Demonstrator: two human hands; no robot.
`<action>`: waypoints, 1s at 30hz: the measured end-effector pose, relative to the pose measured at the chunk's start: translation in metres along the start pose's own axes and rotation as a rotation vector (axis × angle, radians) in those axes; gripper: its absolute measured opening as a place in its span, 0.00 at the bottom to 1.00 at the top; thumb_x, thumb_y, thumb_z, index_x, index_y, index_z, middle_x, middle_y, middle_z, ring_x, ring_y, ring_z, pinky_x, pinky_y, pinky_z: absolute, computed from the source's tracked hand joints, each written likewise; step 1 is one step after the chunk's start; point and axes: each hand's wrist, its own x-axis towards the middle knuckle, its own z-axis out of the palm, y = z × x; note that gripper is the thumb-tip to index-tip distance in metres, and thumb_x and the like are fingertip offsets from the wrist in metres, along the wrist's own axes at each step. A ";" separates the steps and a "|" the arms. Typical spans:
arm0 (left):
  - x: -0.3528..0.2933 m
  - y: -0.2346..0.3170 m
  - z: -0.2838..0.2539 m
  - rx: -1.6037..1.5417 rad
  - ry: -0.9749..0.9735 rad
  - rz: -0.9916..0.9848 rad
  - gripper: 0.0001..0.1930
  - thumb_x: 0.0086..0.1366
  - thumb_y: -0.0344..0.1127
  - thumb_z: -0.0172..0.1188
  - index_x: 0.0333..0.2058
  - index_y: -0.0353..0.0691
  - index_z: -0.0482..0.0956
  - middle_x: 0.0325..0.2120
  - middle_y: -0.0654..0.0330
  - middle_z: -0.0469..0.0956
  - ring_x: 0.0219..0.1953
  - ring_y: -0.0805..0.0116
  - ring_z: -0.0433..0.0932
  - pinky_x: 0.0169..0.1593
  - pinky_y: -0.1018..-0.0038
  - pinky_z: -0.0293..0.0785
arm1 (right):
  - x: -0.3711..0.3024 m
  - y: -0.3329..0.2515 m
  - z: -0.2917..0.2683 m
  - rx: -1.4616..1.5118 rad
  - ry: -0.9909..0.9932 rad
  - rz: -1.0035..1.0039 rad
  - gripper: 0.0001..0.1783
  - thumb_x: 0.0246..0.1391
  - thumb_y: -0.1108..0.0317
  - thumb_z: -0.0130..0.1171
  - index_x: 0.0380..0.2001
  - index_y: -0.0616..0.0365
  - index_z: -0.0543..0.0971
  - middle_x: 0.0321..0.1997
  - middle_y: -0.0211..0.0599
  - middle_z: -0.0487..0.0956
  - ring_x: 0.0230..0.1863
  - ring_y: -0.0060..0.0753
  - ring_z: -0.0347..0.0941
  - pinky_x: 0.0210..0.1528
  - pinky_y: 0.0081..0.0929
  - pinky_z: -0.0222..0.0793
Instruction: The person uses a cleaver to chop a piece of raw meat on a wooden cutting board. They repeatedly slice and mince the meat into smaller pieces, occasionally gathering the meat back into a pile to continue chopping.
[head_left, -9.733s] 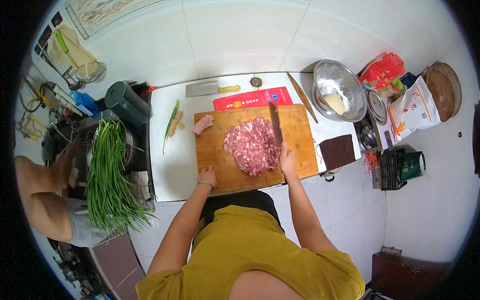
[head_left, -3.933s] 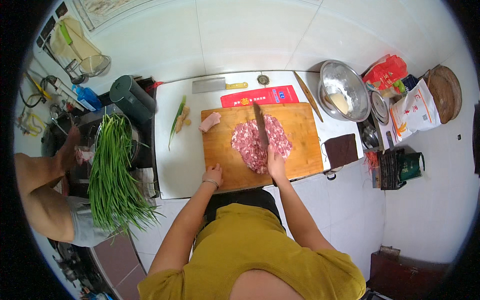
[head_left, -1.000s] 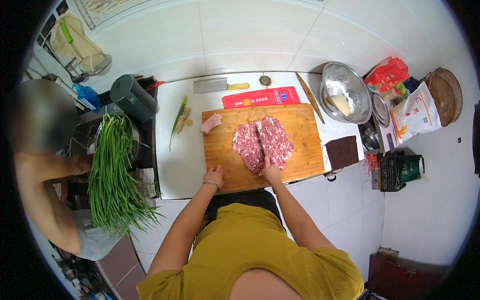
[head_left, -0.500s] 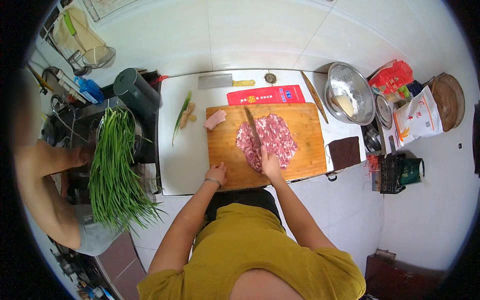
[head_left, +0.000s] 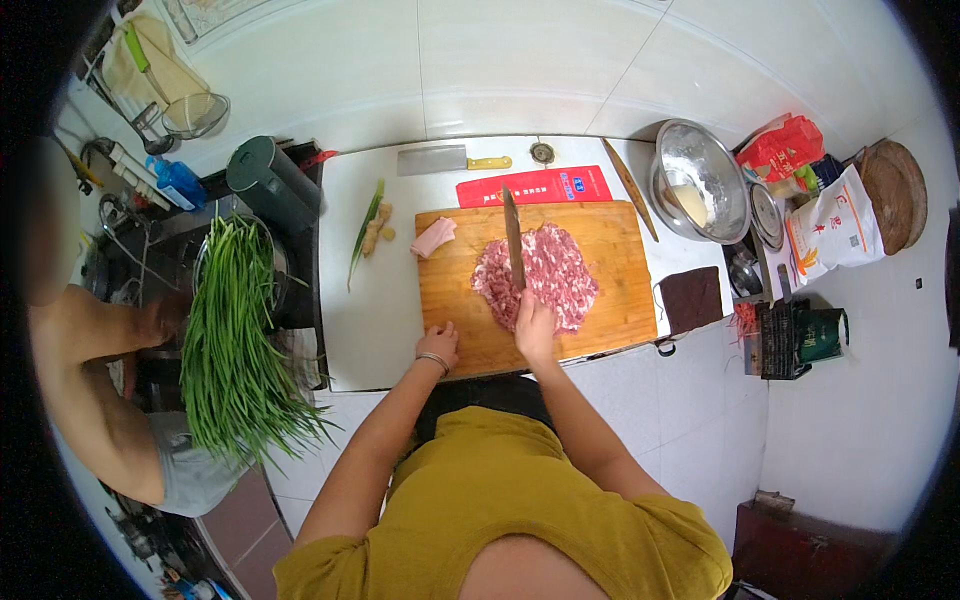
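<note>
A flat, pink-and-white mound of minced meat (head_left: 560,285) lies mid-board on a rectangular brown wooden board (head_left: 620,235), set along the near edge of the white counter (head_left: 365,335), probably for easy reach. A yellow-handled steel cleaver (head_left: 435,159) lies far left, likely leaving working room. The right hand (head_left: 535,325) is closed around a long, dark-bladed knife (head_left: 514,235), its blade pointing far across the meat; contact is unclear. The left hand (head_left: 440,345), partly open and grasping nothing, rests on the board's near left corner, apparently steadying it.

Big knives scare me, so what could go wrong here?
The knife in the right hand might slip and cut the left hand, which rests on the same board. Bits of meat could also get flung off, since it lies loosely spread there.
</note>
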 end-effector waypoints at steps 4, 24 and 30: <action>-0.007 0.002 -0.008 0.072 0.002 0.025 0.29 0.53 0.41 0.51 0.55 0.47 0.57 0.60 0.68 0.46 0.56 0.61 0.55 0.52 0.68 0.64 | 0.010 0.094 0.051 -0.428 -0.164 0.204 0.36 0.53 0.42 0.34 0.26 0.68 0.76 0.28 0.63 0.73 0.36 0.64 0.68 0.41 0.50 0.62; 0.005 -0.007 0.010 0.034 0.029 0.060 0.29 0.54 0.42 0.49 0.55 0.46 0.57 0.59 0.68 0.48 0.54 0.61 0.56 0.53 0.69 0.62 | -0.010 0.065 0.049 -0.029 -0.043 -0.050 0.34 0.54 0.44 0.34 0.26 0.68 0.76 0.26 0.63 0.72 0.33 0.60 0.70 0.38 0.48 0.62; 0.000 -0.007 0.019 0.021 0.072 0.052 0.29 0.52 0.40 0.51 0.54 0.48 0.58 0.59 0.69 0.50 0.54 0.62 0.57 0.51 0.67 0.64 | -0.002 0.024 0.021 -0.217 -0.152 0.073 0.33 0.54 0.45 0.35 0.24 0.68 0.76 0.22 0.62 0.71 0.31 0.59 0.71 0.35 0.46 0.62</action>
